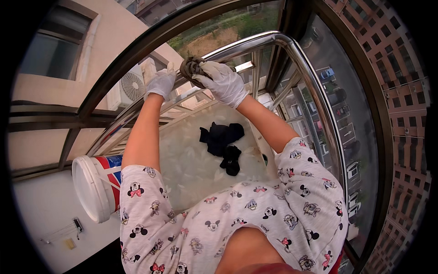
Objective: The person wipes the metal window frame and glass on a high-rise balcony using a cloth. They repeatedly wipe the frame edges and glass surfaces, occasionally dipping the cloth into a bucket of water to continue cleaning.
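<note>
Both hands wear thin white gloves and reach up to a chrome metal railing [246,44] inside a window. My right hand [222,82] grips a bunched brown-grey cloth [192,70] against the rail. To its left, my left hand [162,80] is raised at the railing beside the cloth, its fingers pointing up; whether it grips the rail is not clear. Dark cloths [222,135] lie crumpled on the pale patterned floor [184,150] below, between my forearms.
A white bucket [90,188] with a lid and red and blue markings is at the left. Dark window frames [379,113] curve around the railing. Outside are an air conditioner unit [131,85], parked cars and a building.
</note>
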A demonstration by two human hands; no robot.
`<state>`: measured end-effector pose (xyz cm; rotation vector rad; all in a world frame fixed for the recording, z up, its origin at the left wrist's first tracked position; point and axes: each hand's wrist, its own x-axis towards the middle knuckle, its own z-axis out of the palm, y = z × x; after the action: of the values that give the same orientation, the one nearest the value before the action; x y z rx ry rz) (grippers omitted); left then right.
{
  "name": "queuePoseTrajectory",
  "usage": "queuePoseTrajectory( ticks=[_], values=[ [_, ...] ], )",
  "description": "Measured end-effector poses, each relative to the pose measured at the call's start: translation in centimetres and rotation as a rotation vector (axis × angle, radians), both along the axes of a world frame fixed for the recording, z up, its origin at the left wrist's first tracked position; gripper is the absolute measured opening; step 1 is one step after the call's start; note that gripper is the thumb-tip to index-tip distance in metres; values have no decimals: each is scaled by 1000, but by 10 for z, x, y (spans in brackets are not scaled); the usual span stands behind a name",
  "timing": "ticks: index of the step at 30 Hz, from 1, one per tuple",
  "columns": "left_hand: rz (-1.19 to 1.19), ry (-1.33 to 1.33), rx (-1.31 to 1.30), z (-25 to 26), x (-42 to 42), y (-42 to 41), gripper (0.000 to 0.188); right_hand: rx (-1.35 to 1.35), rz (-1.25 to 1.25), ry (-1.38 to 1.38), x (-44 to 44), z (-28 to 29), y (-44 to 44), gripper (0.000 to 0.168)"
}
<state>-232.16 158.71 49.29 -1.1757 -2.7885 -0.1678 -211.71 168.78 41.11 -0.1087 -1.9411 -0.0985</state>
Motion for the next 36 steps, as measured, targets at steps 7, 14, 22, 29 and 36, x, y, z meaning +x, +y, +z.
queuePoseTrajectory(
  ticks=[7,14,22,29,36],
  values=[
    [-125,62,-169,-49,-48,-2,63,-479,-619,-494,41,-74,54,43],
    [-63,5,-142,-29,-16,6,60,-685,-535,-557,43,-97,58,53],
    [47,67,-32,-15,15,8,64,-571,-497,-377,43,-91,59,59],
    [40,37,-64,-12,21,14,77,-465,-456,-570,4,-97,67,46],
    [92,-26,-62,-7,14,8,77,-414,-261,-842,-30,-75,18,48]
  ],
)
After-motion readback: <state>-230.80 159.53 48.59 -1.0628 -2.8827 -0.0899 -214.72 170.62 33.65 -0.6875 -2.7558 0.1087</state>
